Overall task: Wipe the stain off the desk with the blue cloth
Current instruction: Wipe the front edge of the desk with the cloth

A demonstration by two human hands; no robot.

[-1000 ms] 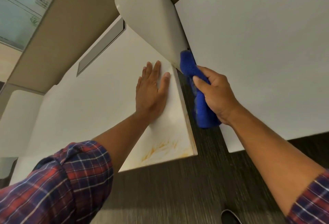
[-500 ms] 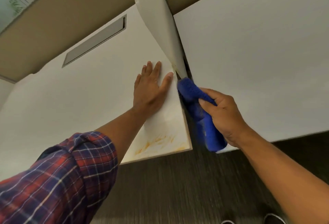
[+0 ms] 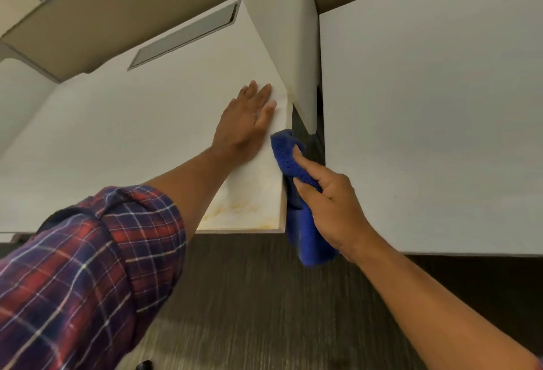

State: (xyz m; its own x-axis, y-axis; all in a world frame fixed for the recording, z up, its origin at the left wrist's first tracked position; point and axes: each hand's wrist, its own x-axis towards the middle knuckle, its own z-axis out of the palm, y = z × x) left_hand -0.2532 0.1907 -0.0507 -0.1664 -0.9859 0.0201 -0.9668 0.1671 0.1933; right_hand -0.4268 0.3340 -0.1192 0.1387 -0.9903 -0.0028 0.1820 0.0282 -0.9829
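Blue, nubby microfibre fills the right hand [image 3: 332, 211], whose fingers [image 3: 307, 165] are clenched on the folded blue cloth [image 3: 296, 216], pressing it against the side edge of the white laminate desk [image 3: 117, 140], probably to scrub the rim in the gap beside the neighbouring white desk [image 3: 426, 134]. The left hand [image 3: 244, 125] lies flat, fingers spread and gripping nothing, likely bracing the body. The smeared orange-yellow stain [image 3: 244, 211] remains on the near corner, just left of the cloth, so wiping looks unfinished. An upright white divider panel [image 3: 282, 31] stands above the gap.

Soft even light, perhaps slight blur
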